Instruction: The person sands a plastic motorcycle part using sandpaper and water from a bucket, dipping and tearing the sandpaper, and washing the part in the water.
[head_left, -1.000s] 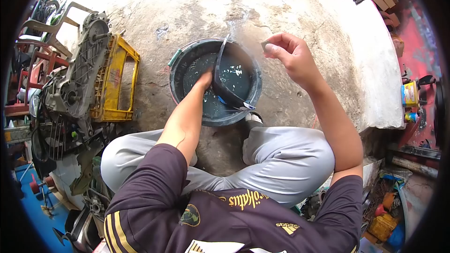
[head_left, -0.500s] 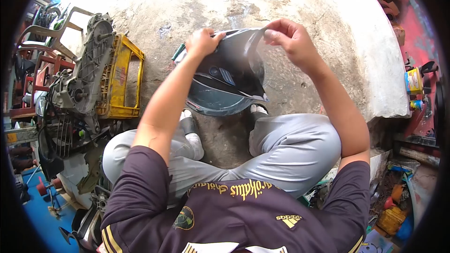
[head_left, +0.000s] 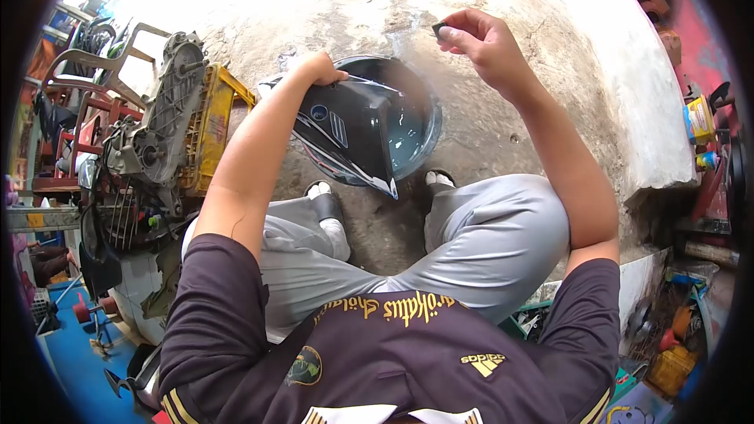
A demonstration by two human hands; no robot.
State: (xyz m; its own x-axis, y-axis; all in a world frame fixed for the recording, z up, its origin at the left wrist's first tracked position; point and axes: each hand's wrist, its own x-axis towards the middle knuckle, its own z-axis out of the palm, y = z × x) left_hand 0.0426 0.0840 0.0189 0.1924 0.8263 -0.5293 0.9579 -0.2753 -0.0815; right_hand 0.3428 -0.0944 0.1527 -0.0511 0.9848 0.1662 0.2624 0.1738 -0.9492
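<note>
One dark motorcycle body panel [head_left: 349,137] is gripped at its upper edge by the left hand [head_left: 318,69], fingers clenched over it, and is held tilted above one black basin [head_left: 420,114] of water on the concrete floor [head_left: 487,122]. One small dark piece [head_left: 438,29] is pinched between the fingertips of the raised right hand [head_left: 483,43]. To the left, one yellow crate [head_left: 206,129] is partly covered by one grey engine casing [head_left: 161,118].

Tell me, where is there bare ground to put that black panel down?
Bare concrete lies right of the basin, up to the white slab, and beyond the basin toward the top. Left is crowded: a yellow crate and engine case. The left hand holds the panel over the basin.
</note>
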